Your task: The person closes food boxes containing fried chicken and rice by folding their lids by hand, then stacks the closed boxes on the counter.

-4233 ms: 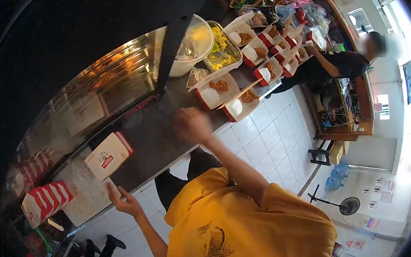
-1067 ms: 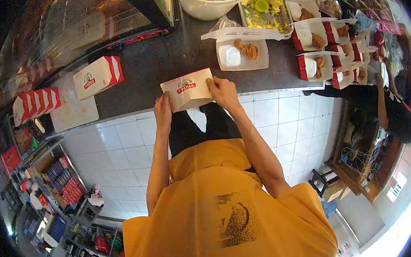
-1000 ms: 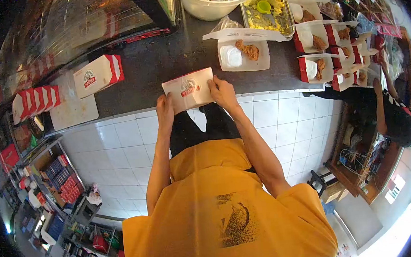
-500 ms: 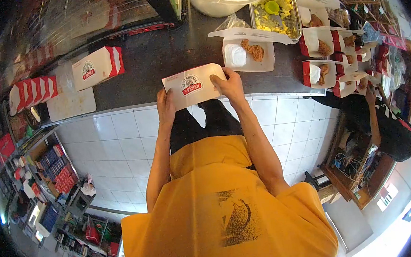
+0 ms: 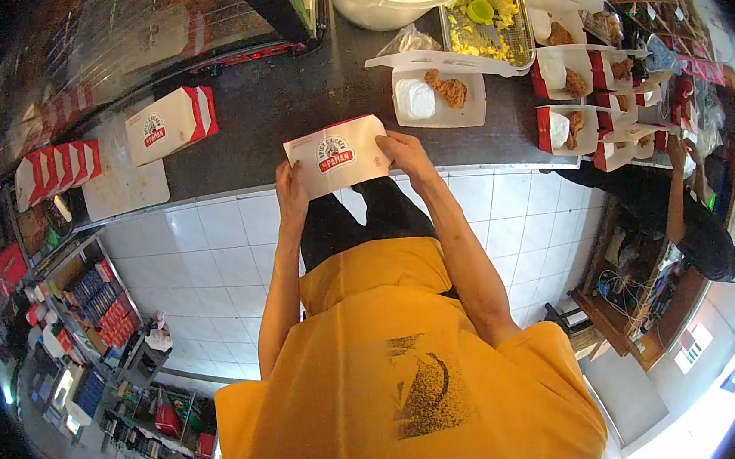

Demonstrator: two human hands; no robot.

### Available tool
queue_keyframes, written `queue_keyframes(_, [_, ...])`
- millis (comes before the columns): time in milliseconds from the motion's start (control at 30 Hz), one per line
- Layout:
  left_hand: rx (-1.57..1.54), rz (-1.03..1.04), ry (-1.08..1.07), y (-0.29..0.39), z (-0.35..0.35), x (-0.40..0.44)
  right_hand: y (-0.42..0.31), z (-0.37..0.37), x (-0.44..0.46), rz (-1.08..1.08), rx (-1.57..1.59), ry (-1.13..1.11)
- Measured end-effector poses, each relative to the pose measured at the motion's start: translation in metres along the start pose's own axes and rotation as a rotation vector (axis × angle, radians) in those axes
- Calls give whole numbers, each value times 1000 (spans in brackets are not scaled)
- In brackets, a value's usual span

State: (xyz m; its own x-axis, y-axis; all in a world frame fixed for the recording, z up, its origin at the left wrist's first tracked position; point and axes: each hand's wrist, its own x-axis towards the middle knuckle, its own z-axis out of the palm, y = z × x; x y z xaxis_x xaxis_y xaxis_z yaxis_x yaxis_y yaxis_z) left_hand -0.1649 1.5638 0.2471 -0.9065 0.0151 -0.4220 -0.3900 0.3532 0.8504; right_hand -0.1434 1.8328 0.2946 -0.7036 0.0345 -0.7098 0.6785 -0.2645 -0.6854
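Both my hands grip a white and red cardboard food box [image 5: 338, 158], printed with a chicken logo, above the counter's front edge. My left hand [image 5: 292, 192] is closed on its left side, and my right hand [image 5: 408, 156] pinches its right side, thumb on the printed face. Just beyond, to the right, stands an open box [image 5: 466, 116] on the counter. Inside it lie a piece of fried chicken [image 5: 452, 92] and a white wrapped portion [image 5: 415, 99]. Stacked folded boxes [image 5: 171, 124] sit to the left, beside a white board [image 5: 127, 186].
At the back are a white tub [image 5: 406, 6] and a wire basket [image 5: 490, 26] holding yellow food and a green cup. Several filled open boxes [image 5: 565, 83] line the right end, where a co-worker in dark clothes [image 5: 654, 198] reaches in. More boxes [image 5: 56, 172] stand far left.
The box in my hands has turned slightly, and its red edge now shows along the top. My right thumb has shifted on its side. The co-worker's hands have moved.
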Motion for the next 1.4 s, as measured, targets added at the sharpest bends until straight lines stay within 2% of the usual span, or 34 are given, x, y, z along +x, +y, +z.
queue_keyframes(133, [20, 39, 23, 12, 2, -5, -1, -2, -5, -4, 21, -98])
queue_keyframes(233, [32, 21, 15, 11, 0, -4, -2, -6, -7, -13, 36, -32])
queue_keyframes(333, [6, -23, -9, 8, -2, 0, -5, -12, -10, -8, 722, -42])
queue_keyframes(433, [-46, -53, -38, 4, -6, 0, 16, -27, -7, -73, 865, -195])
queue_keyframes(500, [-88, -93, -60, 2, -7, 2, 26, -20, -5, -164, 379, 80])
queue_keyframes(533, [-96, -49, -45, 2, -6, 1, 30, -15, -3, -205, 136, 217])
queue_keyframes(600, [-106, 44, -30, 1, -6, -2, 36, -11, 0, -191, 128, 166])
queue_keyframes(633, [-128, -3, -35, 1, -6, -1, 40, -8, 1, -184, 130, 149])
queue_keyframes(700, [-165, -98, -50, 2, -6, 3, 75, -8, 33, -226, -71, 282])
queue_keyframes(767, [-127, -126, -34, 1, -7, 6, 65, -4, 36, -181, -136, 344])
queue_keyframes(900, [-127, -253, -45, 7, -12, 9, 63, -1, 33, -240, -166, 375])
queue_keyframes(967, [-179, -196, -21, 11, -8, 7, 65, 2, 36, -297, -246, 444])
queue_keyframes(1000, [-185, -193, -16, 14, -9, 6, 58, 12, 30, -211, -19, 398])
queue_keyframes(1033, [-188, -192, -12, 16, -11, 5, 75, 21, 47, -308, -201, 556])
queue_keyframes(1133, [-177, -188, -25, -4, -36, 24, 47, 32, 22, -182, -213, 390])
queue_keyframes(1233, [-153, -211, -4, 1, -48, 27, 54, 50, 25, -192, -326, 532])
queue_keyframes(1367, [-145, -263, -37, 2, -55, 30, 45, 30, 17, -197, -54, 306])
queue_keyframes(1400, [-126, -270, -33, 4, -55, 30, 47, 20, 15, -238, -60, 321])
